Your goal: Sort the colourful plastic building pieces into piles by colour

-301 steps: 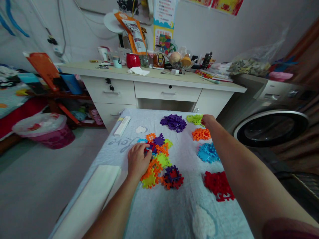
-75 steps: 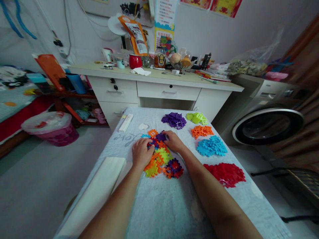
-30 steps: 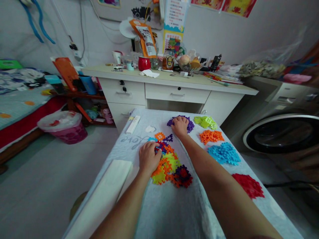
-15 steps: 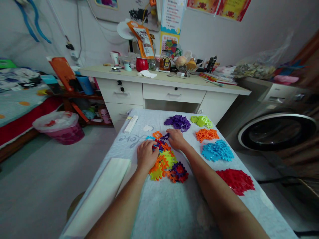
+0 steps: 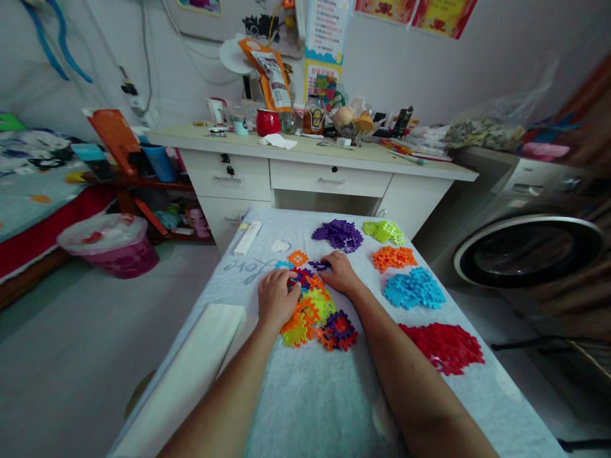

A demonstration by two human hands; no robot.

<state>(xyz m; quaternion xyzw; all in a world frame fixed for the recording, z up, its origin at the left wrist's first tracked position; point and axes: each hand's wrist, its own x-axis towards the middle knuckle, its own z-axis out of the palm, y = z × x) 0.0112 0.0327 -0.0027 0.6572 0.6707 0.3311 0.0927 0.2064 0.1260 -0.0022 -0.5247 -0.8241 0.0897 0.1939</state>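
Mixed plastic tiles lie heaped mid-frame on the tabletop: light, stiff and toothed, likely best pinched by their edges. Left grip rests unclenched on them; right grip touches a purple tile, closure unclear.

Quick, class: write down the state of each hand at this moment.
Left hand: flat on the mixed pile, grasp cannot be told.
Right hand: touching a purple piece, grasp cannot be told.

The left hand hides part of the mixed pile of plastic pieces; both forearms leave the bottom edge; poster print, top centre, is unreadable.
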